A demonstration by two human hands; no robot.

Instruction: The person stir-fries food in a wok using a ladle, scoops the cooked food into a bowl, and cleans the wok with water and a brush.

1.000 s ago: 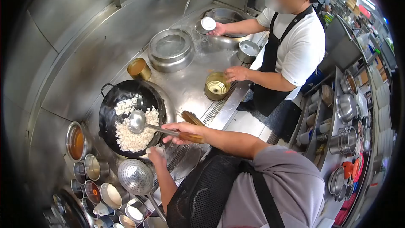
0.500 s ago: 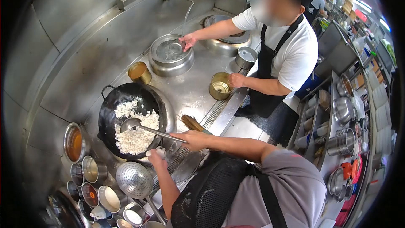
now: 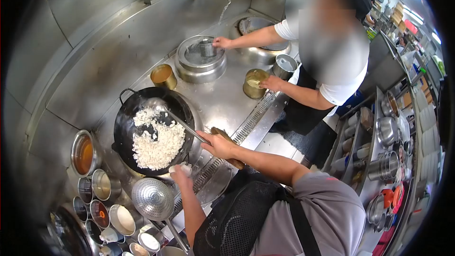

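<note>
My right hand (image 3: 219, 145) is closed around the handle of a ladle (image 3: 158, 104), whose bowl rests at the far side of a black wok (image 3: 124, 122). White rice (image 3: 159, 144) lies in the wok, heaped toward the near side, with a dark bare patch near its middle. At the wok's near rim, my left hand (image 3: 182, 178) grips a folded white cloth (image 3: 181, 168). Whether the cloth covers a wok handle is hidden. A perforated strainer (image 3: 152, 199) lies just left of my left hand. A bamboo brush (image 3: 227, 135) sits partly behind my right hand.
Across the range, a co-worker's hand (image 3: 222, 42) holds a cup over a water-filled wok (image 3: 189, 54) and another hand (image 3: 272, 84) touches a brass-coloured pot (image 3: 255, 90). Several seasoning containers (image 3: 105, 185) and an orange-liquid pot (image 3: 83, 154) stand left. Shelves (image 3: 374, 128) hold bowls at right.
My right hand has pushed the ladle from the middle of the rice to the wok's far side. My left hand stays at the rim. The co-worker's cup has moved lower over the water.
</note>
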